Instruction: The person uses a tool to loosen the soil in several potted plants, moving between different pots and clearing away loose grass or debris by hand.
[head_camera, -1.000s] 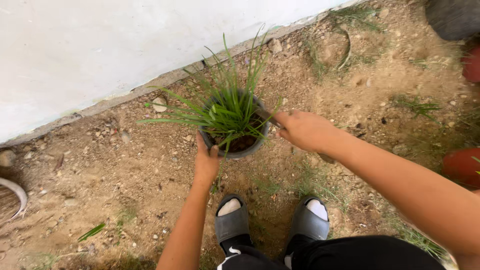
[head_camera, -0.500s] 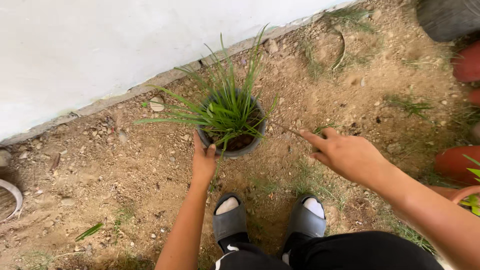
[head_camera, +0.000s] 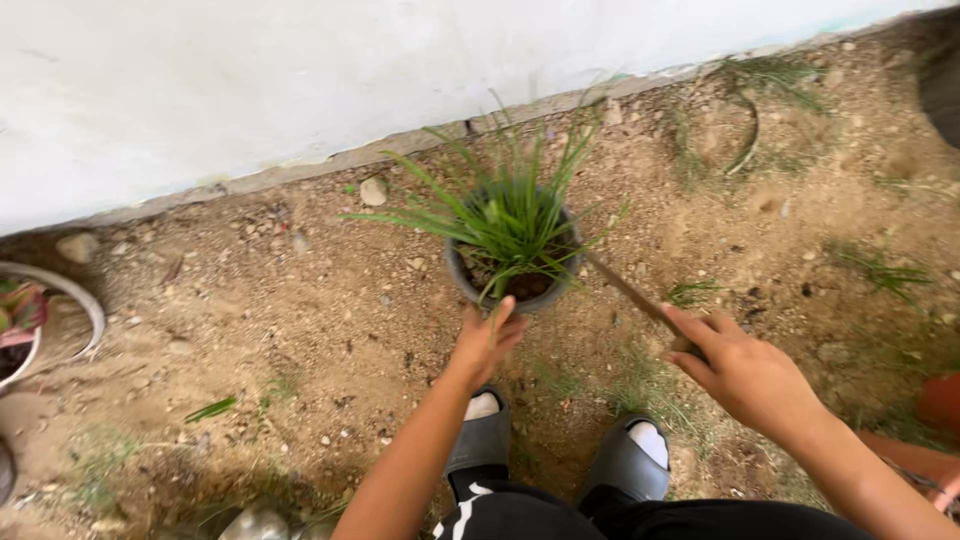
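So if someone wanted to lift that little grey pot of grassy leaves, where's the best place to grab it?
Probably by the rim and wall of the grey pot, from the near side low down, where the left hand already touches it. The long green leaves fan out over the top, so coming from above would crush them. The right hand holds a thin stick.

Behind the pot the white wall blocks passage, and the spreading grass blades obstruct access from above. Bare ground left of the pot is open up to the basin. On the near side, two slippered feet and a thin stick stand close by.
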